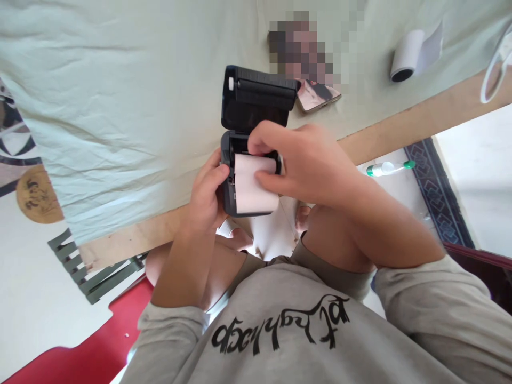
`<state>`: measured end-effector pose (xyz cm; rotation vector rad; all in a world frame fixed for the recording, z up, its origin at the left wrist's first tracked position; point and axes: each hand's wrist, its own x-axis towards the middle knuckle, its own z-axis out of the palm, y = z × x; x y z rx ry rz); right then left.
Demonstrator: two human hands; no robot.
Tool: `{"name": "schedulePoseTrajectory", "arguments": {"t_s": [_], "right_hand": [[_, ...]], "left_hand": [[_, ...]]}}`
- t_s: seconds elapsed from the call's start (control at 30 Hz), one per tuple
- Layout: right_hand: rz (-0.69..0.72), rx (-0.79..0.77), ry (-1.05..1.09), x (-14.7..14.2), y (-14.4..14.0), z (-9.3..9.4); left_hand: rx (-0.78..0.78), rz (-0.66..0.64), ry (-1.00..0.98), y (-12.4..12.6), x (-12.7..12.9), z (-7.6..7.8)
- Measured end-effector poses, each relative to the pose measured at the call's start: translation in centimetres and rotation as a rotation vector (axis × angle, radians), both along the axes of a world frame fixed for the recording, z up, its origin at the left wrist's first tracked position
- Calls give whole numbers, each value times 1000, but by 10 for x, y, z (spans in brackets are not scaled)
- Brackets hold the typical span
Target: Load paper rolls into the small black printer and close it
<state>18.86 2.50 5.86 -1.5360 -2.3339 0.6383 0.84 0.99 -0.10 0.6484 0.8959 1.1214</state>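
A small black portable printer (229,200) is in front of me near the table edge, its hinged lid (260,96) swung open away from me. My left hand (208,186) grips the printer's left side, thumb on its upper edge. White paper (256,194) from a paper roll in the printer's bay lies over the front of the body. My right hand (298,160) is closed on the paper roll, thumb against the paper and index finger curled at the bay's far end. Its other fingers are mostly hidden.
A phone (316,98), partly blurred out, lies on the pale green tablecloth (100,96) beyond the printer. Another paper roll (408,56) with a loose end lies right, near a white cable (494,74). A white and green brush (388,168) is below the wooden table edge (400,120).
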Motion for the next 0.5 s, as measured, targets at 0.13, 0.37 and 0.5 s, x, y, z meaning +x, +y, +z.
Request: {"name": "schedulePoseTrajectory", "arguments": {"t_s": [0.13, 0.37, 0.5], "right_hand": [[120, -268, 654, 25, 6, 3], [-512, -47, 1174, 66, 47, -27], [-595, 193, 933, 92, 61, -50]], "left_hand": [[-43, 30, -23, 1, -2, -1], [-76, -5, 48, 4, -2, 1], [-76, -14, 52, 4, -2, 1]]}}
